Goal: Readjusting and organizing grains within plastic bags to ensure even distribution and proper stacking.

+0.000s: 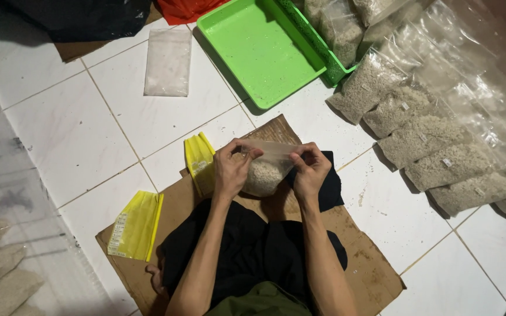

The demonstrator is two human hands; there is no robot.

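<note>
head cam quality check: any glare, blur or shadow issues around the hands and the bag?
Head view: even overhead light, hands sharp; left hand and right hand pinch the clear bag of grain by its top, soft shadow beneath; mild sheen on the white floor tiles; filled bags at right show glare; left edge is hazy.

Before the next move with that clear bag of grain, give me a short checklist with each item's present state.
1. Both hands on bag top: left hand and right hand pinch the clear bag: ok.
2. Bag top closed along its length: cannot tell.
3. Grain settled at the bottom: ok.
4. Bag over the cardboard, not bare tile: ok.
5. Green tray has room: ok.
6. Yellow packets within reach: ok.
</note>
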